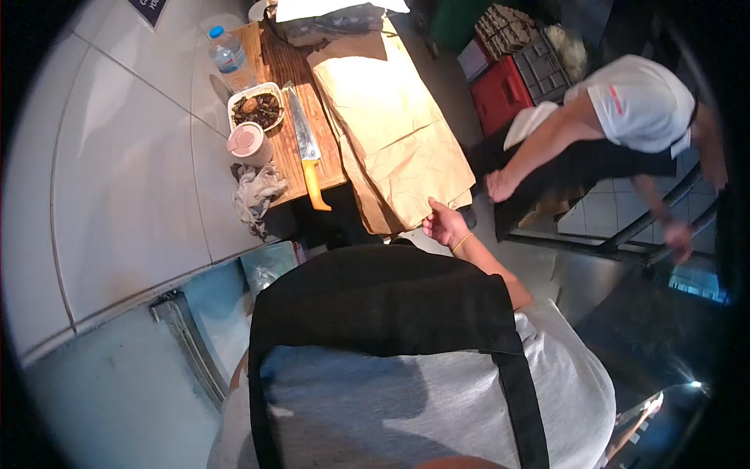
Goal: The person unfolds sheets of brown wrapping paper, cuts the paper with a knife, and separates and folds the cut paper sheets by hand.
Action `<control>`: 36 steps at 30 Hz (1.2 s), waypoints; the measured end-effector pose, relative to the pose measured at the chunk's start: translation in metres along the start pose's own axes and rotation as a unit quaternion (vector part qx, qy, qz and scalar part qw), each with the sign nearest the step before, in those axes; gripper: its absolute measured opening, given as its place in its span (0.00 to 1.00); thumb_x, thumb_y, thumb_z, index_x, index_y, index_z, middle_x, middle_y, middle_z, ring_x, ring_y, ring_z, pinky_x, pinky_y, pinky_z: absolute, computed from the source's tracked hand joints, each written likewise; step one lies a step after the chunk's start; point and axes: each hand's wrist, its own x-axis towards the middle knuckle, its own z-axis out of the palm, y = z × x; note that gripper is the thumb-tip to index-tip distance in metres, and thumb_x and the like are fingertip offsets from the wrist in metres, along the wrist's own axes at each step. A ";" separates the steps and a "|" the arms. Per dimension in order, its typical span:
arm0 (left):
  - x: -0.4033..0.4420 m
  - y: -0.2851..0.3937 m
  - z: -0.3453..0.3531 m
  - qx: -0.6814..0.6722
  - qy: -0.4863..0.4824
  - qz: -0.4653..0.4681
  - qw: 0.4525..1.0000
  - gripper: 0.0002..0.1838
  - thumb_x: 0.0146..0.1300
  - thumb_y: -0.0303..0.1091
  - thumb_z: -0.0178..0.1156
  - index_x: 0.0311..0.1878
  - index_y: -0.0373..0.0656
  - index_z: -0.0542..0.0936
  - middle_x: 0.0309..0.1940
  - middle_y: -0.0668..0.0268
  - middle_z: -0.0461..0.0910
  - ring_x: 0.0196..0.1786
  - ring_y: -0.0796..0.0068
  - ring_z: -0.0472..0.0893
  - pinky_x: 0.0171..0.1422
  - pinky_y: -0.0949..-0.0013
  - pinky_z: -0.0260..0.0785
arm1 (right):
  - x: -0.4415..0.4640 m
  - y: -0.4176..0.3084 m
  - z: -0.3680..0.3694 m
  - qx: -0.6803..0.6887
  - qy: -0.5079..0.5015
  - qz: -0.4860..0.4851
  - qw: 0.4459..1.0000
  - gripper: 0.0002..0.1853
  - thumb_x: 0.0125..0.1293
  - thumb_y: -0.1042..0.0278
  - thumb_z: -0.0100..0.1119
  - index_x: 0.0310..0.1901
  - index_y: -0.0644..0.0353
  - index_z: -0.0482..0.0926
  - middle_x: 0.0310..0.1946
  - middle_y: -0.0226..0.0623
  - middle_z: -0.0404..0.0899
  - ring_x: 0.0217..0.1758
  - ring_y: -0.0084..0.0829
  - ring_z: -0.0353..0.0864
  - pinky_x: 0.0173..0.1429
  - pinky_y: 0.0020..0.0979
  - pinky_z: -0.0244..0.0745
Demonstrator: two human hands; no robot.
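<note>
My right hand (447, 224) is closed on the near right corner of the brown paper (398, 125), thumb on top and fingers curled under the edge. The paper is creased, lies in overlapping layers and hangs past the table's near end. I cannot tell whether it is loose sheets or large flat bags. To its left a knife (305, 129) with a yellow handle lies on the wooden table (326, 148), the handle jutting over the edge. Hidden behind my black apron (383, 297), my left hand does not show.
Left of the knife stand a food container (256, 108), a lidded cup (251, 145), a water bottle (228, 59) and a crumpled cloth (258, 191). A co-worker in a white shirt (641, 102) bends beside a metal rail (625, 234). Behind is a red crate (500, 94).
</note>
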 end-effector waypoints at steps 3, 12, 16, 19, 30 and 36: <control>0.030 0.016 0.000 -0.174 0.052 0.067 0.981 0.24 0.66 0.38 0.57 0.62 0.39 0.68 0.54 0.62 0.75 0.56 0.71 0.74 0.60 0.69 0.66 | -0.016 -0.009 0.005 -0.010 -0.046 -0.079 0.996 0.14 0.65 0.54 0.57 0.37 0.58 0.74 0.25 0.32 0.73 0.25 0.29 0.71 0.30 0.31 0.72; 0.133 0.267 0.011 -0.510 -0.109 -0.071 0.850 0.30 0.66 0.53 0.54 0.64 0.46 0.63 0.57 0.57 0.73 0.55 0.64 0.76 0.56 0.62 0.71 | -0.090 -0.056 0.012 0.038 -0.242 -0.242 0.939 0.09 0.68 0.66 0.54 0.44 0.61 0.76 0.38 0.37 0.81 0.36 0.29 0.80 0.37 0.28 0.78; 0.167 0.304 0.036 -0.486 -0.028 0.058 0.872 0.25 0.61 0.36 0.58 0.59 0.42 0.65 0.48 0.57 0.76 0.46 0.63 0.78 0.48 0.62 0.74 | -0.078 -0.049 -0.015 0.000 -0.227 -0.231 0.946 0.09 0.68 0.61 0.55 0.39 0.59 0.75 0.34 0.33 0.79 0.36 0.26 0.79 0.44 0.26 0.76; 0.194 0.306 0.056 -0.381 0.085 0.081 0.917 0.23 0.53 0.25 0.58 0.54 0.41 0.67 0.45 0.58 0.74 0.43 0.67 0.76 0.46 0.62 0.71 | -0.091 -0.038 -0.033 -0.227 -0.051 -0.419 0.878 0.21 0.56 0.57 0.68 0.44 0.60 0.72 0.43 0.41 0.74 0.48 0.34 0.75 0.54 0.33 0.71; 0.156 0.326 0.110 -0.085 0.048 0.211 0.973 0.37 0.59 0.48 0.62 0.67 0.43 0.61 0.54 0.54 0.70 0.53 0.64 0.74 0.58 0.63 0.67 | -0.063 -0.093 -0.063 -0.032 0.111 -0.565 0.817 0.16 0.65 0.62 0.60 0.47 0.67 0.79 0.41 0.29 0.80 0.41 0.21 0.76 0.46 0.26 0.72; 0.159 0.209 0.095 0.047 0.062 0.061 0.995 0.43 0.53 0.50 0.65 0.66 0.33 0.62 0.58 0.42 0.69 0.57 0.57 0.74 0.62 0.63 0.66 | -0.017 -0.118 -0.126 0.096 0.094 -0.523 0.842 0.23 0.70 0.63 0.52 0.62 0.65 0.65 0.58 0.36 0.71 0.58 0.30 0.72 0.61 0.32 0.69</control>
